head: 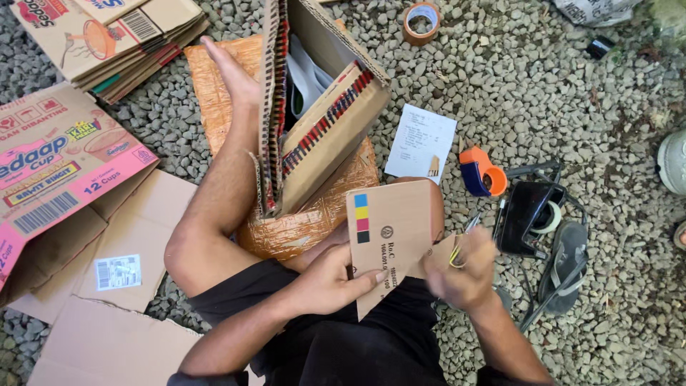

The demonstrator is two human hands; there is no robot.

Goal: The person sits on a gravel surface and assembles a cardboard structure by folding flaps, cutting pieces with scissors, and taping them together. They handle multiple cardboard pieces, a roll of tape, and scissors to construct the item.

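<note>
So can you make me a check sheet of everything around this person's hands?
Surface: gravel ground, flat cardboard sheets at left.
Job's things: cardboard piece with colour squares, held by left hand; right hand blurred, seems to hold scissors at its edge.
Clutter: open box on a brown sheet, tape roll, paper slip, orange tape dispenser, black dispenser, sandal, stacked flattened boxes.
Hands: left grips the piece; right closed, blurred.
Cables: nothing seen.
Surroundings: another person's shoe at right edge.
</note>
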